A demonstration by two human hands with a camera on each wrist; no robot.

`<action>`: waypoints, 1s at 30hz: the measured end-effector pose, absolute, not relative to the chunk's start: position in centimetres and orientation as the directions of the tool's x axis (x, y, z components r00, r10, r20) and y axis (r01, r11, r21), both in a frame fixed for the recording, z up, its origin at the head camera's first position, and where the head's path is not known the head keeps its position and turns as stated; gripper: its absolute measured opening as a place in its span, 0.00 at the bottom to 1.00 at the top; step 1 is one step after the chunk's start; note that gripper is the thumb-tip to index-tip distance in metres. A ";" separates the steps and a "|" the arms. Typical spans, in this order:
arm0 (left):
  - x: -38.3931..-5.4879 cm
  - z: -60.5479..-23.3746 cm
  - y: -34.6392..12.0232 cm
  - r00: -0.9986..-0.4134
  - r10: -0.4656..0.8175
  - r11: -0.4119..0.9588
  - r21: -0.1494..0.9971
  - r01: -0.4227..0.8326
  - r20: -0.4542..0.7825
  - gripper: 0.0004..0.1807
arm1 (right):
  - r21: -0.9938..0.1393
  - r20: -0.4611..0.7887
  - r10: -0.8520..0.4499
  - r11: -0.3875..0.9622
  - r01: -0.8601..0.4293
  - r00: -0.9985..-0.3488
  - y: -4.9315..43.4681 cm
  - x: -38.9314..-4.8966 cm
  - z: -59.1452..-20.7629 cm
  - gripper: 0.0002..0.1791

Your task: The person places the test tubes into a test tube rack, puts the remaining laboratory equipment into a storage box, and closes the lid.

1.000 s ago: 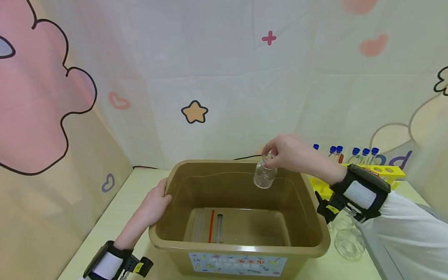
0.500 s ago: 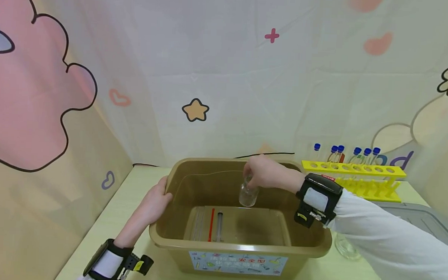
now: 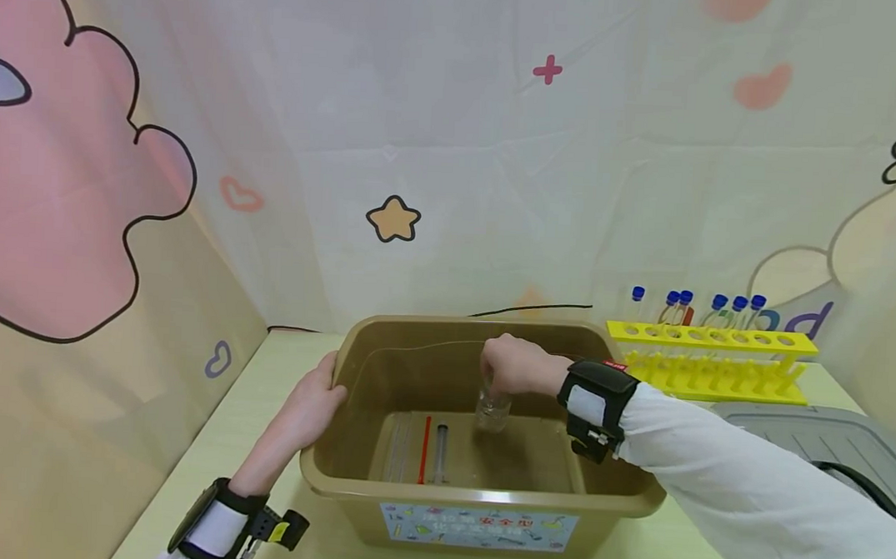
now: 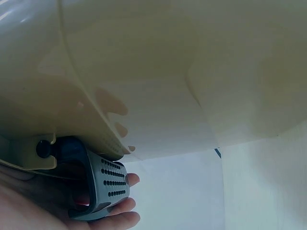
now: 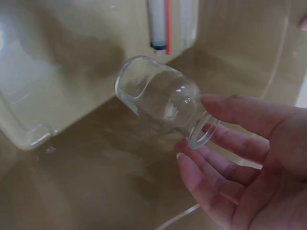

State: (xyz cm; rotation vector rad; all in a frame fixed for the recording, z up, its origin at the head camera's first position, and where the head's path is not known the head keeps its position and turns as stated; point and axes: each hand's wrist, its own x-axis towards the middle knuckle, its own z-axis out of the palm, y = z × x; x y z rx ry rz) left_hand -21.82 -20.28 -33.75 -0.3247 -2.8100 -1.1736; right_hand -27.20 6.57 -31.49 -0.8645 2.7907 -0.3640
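Note:
My right hand (image 3: 518,366) is down inside the brown plastic bin (image 3: 483,497), pinching a small clear glass bottle (image 3: 493,411) by its neck. In the right wrist view, thumb and fingers are at the flared lip of the bottle (image 5: 160,98), and its base points to the bin floor. My left hand (image 3: 315,403) grips the bin's left side, thumb over the rim. Seen from the left wrist, its fingers show behind a grey and black handle (image 4: 109,184). On the bin floor lie a red stick (image 3: 424,451), a grey-tipped syringe-like tube (image 3: 440,454) and clear rods (image 3: 397,450).
A yellow test tube rack (image 3: 714,379) stands at the back right, with several blue-capped tubes (image 3: 719,306) behind it. The grey lid (image 3: 794,424) lies on the table (image 3: 239,425) at the right. A patterned cloth (image 3: 460,163) hangs behind.
My right hand has carried the glass bottle from above the bin's back right rim leftward and down toward the bin floor. The left hand stays on the rim.

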 end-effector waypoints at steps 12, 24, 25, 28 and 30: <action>-21.7 -33.7 -20.2 -0.975 0.162 0.680 0.698 0.224 0.154 0.27 | -0.253 -0.110 -0.583 0.800 -0.545 -0.805 6.2 -27.3 -34.0 0.22; -21.7 -33.7 -20.2 -0.975 0.165 0.676 0.703 0.222 0.150 0.27 | -0.223 -0.098 -0.566 0.814 -0.537 -0.818 6.1 -27.7 -35.3 0.19; -21.7 -33.8 -20.2 -0.975 0.164 0.677 0.702 0.221 0.150 0.28 | -0.225 -0.098 -0.566 0.813 -0.536 -0.818 6.1 -27.6 -35.4 0.20; -21.7 -33.8 -20.3 -0.976 0.161 0.680 0.700 0.219 0.149 0.28 | -0.226 -0.089 -0.564 0.814 -0.535 -0.821 6.0 -27.6 -35.6 0.20; -21.8 -33.8 -20.3 -0.976 0.161 0.681 0.699 0.219 0.150 0.28 | -0.215 -0.078 -0.561 0.816 -0.536 -0.824 6.0 -27.7 -35.6 0.19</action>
